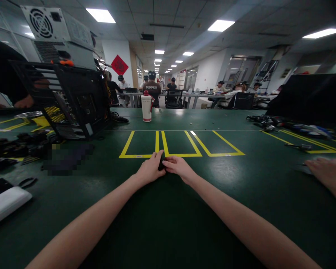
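Hands: our bare left hand [151,169] and bare right hand [179,167] meet at a small dark object [161,163] (material unclear).
Object: between them, just our side of the yellow tape outlines [182,155] on the dark green desk [106,175]; long axis mostly hidden.
Left fingers: closed on it, thumb nearest us.
Right fingers: bent, touching its right side; whether they pinch, we cannot tell.
Nearer: neither; both touch it.
Pose: stretched forward, converging low over the desk.
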Demonstrator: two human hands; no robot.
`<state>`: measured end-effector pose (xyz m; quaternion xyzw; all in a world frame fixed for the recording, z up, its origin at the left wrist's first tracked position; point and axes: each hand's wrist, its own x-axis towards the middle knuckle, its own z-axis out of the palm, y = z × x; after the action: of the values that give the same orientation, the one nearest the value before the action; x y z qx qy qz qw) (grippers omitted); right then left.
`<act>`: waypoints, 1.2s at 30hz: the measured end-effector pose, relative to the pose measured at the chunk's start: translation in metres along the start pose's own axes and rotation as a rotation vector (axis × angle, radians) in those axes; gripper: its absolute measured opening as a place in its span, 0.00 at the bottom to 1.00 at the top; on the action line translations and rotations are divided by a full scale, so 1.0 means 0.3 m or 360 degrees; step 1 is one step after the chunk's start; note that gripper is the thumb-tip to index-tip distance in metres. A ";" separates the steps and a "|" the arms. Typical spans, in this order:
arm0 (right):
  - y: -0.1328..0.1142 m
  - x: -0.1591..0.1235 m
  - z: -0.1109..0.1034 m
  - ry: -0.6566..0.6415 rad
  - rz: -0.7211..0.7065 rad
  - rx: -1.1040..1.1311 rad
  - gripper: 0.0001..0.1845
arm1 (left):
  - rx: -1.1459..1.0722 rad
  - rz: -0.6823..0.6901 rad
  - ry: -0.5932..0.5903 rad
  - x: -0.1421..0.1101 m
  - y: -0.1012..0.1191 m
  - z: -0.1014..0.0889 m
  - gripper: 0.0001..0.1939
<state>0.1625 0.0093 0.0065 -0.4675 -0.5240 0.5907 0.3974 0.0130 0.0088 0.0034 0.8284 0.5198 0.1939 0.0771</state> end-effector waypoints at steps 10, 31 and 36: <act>0.016 -0.038 -0.022 -0.0034 -0.0389 -0.0138 0.21 | -0.0353 0.0300 -0.0040 -0.064 0.019 -0.042 0.36; 0.037 -0.093 0.012 -0.0016 -0.0556 -0.0076 0.14 | -0.0348 0.0401 0.0034 -0.077 0.006 -0.025 0.32; 0.056 -0.070 0.009 0.0002 -0.0573 -0.0123 0.18 | -0.0341 0.0442 0.0076 -0.076 0.000 -0.016 0.32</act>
<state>0.1654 -0.0139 -0.0073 -0.3814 -0.6213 0.4892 0.4788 0.0025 -0.0118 0.0022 0.8744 0.3785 0.2767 0.1251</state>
